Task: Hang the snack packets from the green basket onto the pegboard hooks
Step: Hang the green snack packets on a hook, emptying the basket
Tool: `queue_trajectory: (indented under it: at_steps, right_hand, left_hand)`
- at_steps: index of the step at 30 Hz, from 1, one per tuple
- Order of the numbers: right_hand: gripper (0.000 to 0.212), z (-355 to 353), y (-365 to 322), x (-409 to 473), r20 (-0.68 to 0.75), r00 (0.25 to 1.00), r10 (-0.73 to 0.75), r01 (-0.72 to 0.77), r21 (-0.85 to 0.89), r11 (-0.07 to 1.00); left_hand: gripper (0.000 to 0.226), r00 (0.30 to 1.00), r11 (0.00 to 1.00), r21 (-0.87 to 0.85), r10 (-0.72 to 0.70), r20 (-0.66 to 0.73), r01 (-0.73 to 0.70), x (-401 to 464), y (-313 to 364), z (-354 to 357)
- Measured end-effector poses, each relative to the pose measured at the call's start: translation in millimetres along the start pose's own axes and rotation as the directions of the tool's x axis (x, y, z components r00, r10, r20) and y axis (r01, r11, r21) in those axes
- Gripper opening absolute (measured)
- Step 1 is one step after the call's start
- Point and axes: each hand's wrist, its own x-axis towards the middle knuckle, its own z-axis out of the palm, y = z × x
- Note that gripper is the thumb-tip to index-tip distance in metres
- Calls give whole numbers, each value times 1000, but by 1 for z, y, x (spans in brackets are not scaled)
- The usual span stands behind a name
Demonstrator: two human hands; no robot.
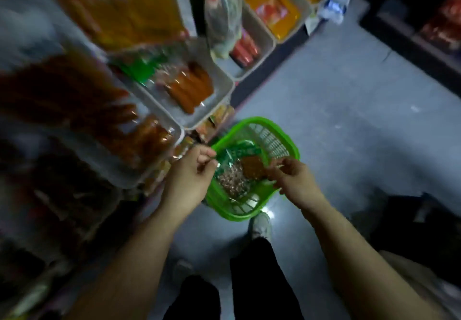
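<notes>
A green plastic basket (275,142) stands on the grey floor below me, with snack packets in it. My left hand (192,172) pinches the green-topped edge of a clear packet of brownish nuts (233,178) above the basket's left rim. My right hand (290,177) holds a brown packet (253,167) at its right edge, over the basket's right side. The picture is blurred, so fine detail of the packets is lost. No pegboard hooks are clearly visible.
White shelf bins (219,100) with orange and brown snack packs (192,87) fill the left and top. More bins of yellow packs (274,8) run to the upper right. My shoe (260,225) and dark trouser legs stand just behind the basket. A dark shelf (424,32) sits at far right.
</notes>
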Motion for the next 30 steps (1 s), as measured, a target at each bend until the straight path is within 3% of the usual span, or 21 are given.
queue_trajectory:
  at_steps: [2, 5, 9, 11, 14, 17, 22, 26, 30]
  right_hand:
    - [24, 4, 65, 49, 40, 996, 85, -80, -111, 991]
    - [6, 19, 151, 121, 89, 983, 164, -130, -304, 944]
    - [26, 53, 238, 219, 160, 977, 140, -39, -516, 856]
    - [33, 74, 268, 266, 209, 964, 162, -4, -598, 801]
    - [33, 101, 295, 328, 214, 966, 146, 25, -637, 771]
    - [41, 118, 307, 387, 196, 967, 163, -6, -620, 785]
    - [93, 125, 337, 422, 19, 961, 276, -217, -566, 795]
    - [115, 119, 348, 411, -8, 926, 378, -336, -476, 813]
    - [125, 127, 340, 407, -88, 962, 258, -249, -673, 697]
  left_hand:
    - [24, 988, 990, 5, -138, 74, 138, 25, -61, 60]
    - [12, 921, 938, 22, -344, 183, 346, 58, -160, 143]
    - [16, 789, 804, 18, -587, 179, 594, 106, -275, 214]
    - [25, 751, 764, 32, -640, 160, 645, 135, -320, 236]
    - [34, 750, 757, 41, -652, 108, 652, 177, -367, 260]
    - [44, 724, 723, -36, -689, 29, 690, 208, -391, 274]
    - [70, 594, 582, -213, -804, -6, 785, 223, -405, 282]
    - [55, 578, 551, -248, -815, 44, 797, 219, -401, 277]
    - [50, 551, 536, -179, -833, 45, 825, 210, -398, 275]
